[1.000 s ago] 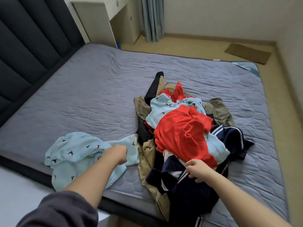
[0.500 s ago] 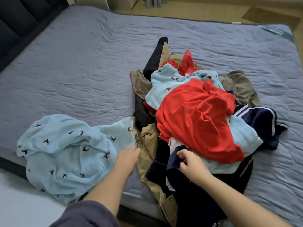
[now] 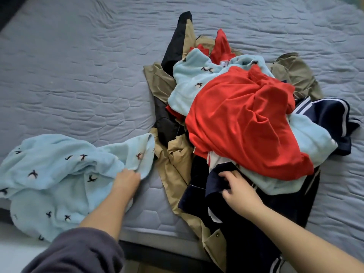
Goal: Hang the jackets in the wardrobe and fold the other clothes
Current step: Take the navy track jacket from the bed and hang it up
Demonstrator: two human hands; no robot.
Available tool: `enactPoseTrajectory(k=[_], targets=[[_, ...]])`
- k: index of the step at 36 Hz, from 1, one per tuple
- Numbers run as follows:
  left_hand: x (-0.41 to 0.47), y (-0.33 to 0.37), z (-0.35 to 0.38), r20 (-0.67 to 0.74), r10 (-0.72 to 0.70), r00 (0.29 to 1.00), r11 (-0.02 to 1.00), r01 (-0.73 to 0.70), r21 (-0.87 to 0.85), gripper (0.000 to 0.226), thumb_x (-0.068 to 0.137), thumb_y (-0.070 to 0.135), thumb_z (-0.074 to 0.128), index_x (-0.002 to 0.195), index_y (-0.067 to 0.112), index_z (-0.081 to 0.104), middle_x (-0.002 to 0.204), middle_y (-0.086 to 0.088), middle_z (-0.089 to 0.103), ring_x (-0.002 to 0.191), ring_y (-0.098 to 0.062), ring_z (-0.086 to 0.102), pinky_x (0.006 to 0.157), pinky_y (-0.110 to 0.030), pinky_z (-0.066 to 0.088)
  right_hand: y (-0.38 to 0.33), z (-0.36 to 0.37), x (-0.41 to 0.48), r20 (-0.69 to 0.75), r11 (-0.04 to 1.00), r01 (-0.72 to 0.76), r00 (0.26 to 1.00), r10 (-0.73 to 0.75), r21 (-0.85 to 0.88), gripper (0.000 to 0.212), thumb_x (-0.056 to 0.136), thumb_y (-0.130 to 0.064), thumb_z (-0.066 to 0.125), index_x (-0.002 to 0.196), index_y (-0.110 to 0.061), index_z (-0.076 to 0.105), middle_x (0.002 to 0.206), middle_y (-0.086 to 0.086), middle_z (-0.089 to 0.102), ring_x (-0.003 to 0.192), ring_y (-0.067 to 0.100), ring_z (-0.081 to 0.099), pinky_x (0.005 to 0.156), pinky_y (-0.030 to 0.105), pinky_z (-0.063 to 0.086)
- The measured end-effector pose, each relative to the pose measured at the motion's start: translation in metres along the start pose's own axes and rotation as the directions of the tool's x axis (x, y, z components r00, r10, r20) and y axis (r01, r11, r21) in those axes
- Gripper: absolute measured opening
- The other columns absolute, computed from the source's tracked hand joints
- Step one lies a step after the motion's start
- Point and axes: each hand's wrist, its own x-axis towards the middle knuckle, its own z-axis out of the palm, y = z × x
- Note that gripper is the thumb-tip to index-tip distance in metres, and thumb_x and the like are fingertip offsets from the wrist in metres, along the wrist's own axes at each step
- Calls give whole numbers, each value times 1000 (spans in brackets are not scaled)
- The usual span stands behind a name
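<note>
Your left hand (image 3: 126, 182) regrips the blue cloth (image 3: 59, 174) at its fold, your right hand (image 3: 239, 192) has curled onto the navy jacket (image 3: 214, 180), your view nearer.

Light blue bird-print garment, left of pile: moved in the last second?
No: the light blue garment stayed put. Its right corner still meets the tan jacket and its near side still overhangs the mattress edge; only the camera moved.

2 hands: left hand (image 3: 126, 181), right hand (image 3: 239, 191). 2 pale-blue bird-print pcs: loose blue piece (image 3: 59, 180) left of the red garment (image 3: 242, 123), buried blue piece (image 3: 193, 83) partly under it. 1 red garment. 1 tan jacket (image 3: 177, 164) beneath it. At least 1 navy striped item (image 3: 331, 117), right of it. 1 bed (image 3: 78, 66).
</note>
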Motion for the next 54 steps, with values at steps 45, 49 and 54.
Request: enactPoseTrajectory(k=[45, 49, 54], targets=[[-4, 167, -257, -509, -169, 844, 692, -265, -671, 19, 92, 26, 55, 107, 16, 57, 108, -5, 57, 106, -27, 50, 80, -35, 41, 49, -142, -6, -189, 990, 14, 982, 13, 142, 51, 80, -15, 62, 127, -28, 46, 114, -8, 46, 102, 11, 55, 90, 32, 48], [-6, 168, -261, -516, -196, 834, 616, -304, -727, 16, 93, 23, 50, 100, 11, 59, 105, -5, 55, 102, -26, 50, 76, -36, 41, 52, -152, -8, -172, 993, 8, 985, 12, 115, 53, 80, -15, 60, 129, -30, 44, 117, -8, 49, 92, 8, 56, 83, 25, 47], [-13, 174, -274, -504, -166, 848, 512, -362, -779, 22, 89, 30, 55, 106, 18, 51, 106, -2, 49, 98, -21, 51, 75, -37, 45, 52, -161, -6, -170, 992, -1, 985, 24, 130, 58, 80, -14, 61, 132, -27, 41, 119, -3, 49, 94, 11, 52, 87, 28, 46]])
